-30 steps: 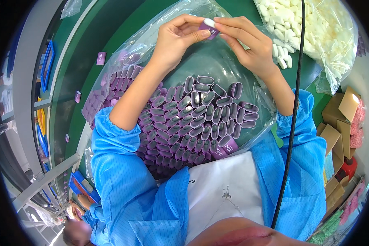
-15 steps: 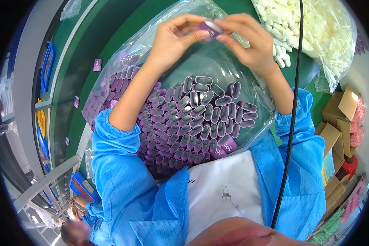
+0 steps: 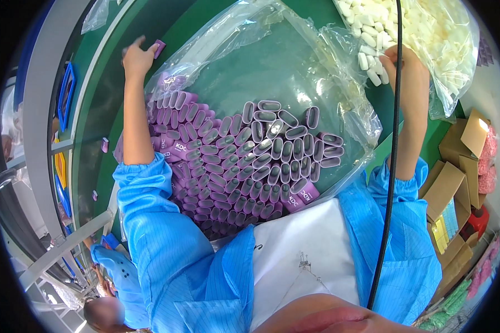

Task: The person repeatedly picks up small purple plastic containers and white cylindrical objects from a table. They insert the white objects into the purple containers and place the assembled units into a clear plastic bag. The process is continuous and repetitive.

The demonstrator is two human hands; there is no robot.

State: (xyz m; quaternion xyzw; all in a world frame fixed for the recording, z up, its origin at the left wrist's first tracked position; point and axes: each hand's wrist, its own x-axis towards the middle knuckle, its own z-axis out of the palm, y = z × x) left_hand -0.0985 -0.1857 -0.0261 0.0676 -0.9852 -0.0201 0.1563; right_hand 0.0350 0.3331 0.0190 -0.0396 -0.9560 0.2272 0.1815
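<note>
My left hand (image 3: 137,58) is at the far left with its fingers apart. Beside its thumb, a small purple oval casing (image 3: 159,49) lies on the green surface (image 3: 200,14). My right hand (image 3: 404,58) reaches to the white rounded plugs (image 3: 370,40) at the far right, its fingers curled in with the tips close together. The black cable crosses in front of it, and whatever lies between those fingertips is hidden. In front of my body, many purple open-ended casings (image 3: 250,166) stand packed on a clear plastic bag (image 3: 294,53), their hollow ends up.
A black cable (image 3: 395,127) hangs down across the right side. Cardboard boxes (image 3: 447,194) stand at the right. At the left runs a metal rail (image 3: 66,244), with more loose casings (image 3: 104,145) near it. A co-worker in blue (image 3: 122,283) is at the lower left.
My hands have parted from the purple casing they held together. The left moved left, where a casing now lies by its thumb; the right moved right and down to the white plugs.
</note>
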